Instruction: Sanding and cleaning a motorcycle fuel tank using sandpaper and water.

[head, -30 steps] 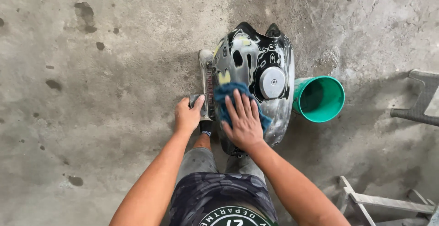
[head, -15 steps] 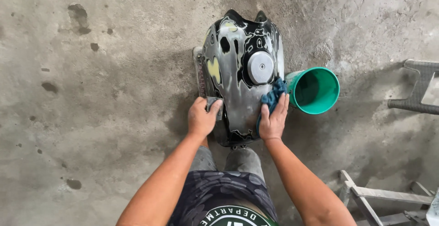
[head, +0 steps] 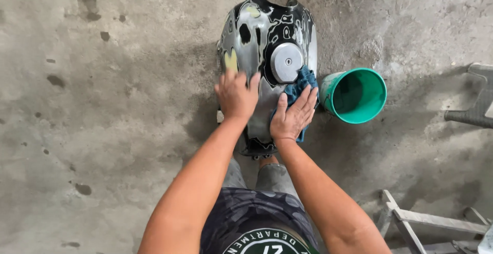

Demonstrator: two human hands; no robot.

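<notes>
Both hands on the motorcycle fuel tank (head: 267, 53), blue cloth under the right.

The tank rests on the concrete floor (head: 102, 130) directly before the person's knees, its long axis running away from the person, the two-horned end pointing to the far side and the narrow tail towards the legs. Against half a second ago, the right hand (head: 291, 116) has moved in from the tank's right flank, by the green bucket (head: 354, 96), to the top surface just below the round filler cap (head: 286, 62), carrying the blue cloth (head: 303, 82) with it; the wiping has evidently passed from flank to upper face (a judgement only). That hand's grip is flat and spread, pressing the cloth, not closed round it. The left hand (head: 237, 93) has shifted up onto the tank's left shoulder, open, fingers draped, steadying, holding nothing.
</notes>
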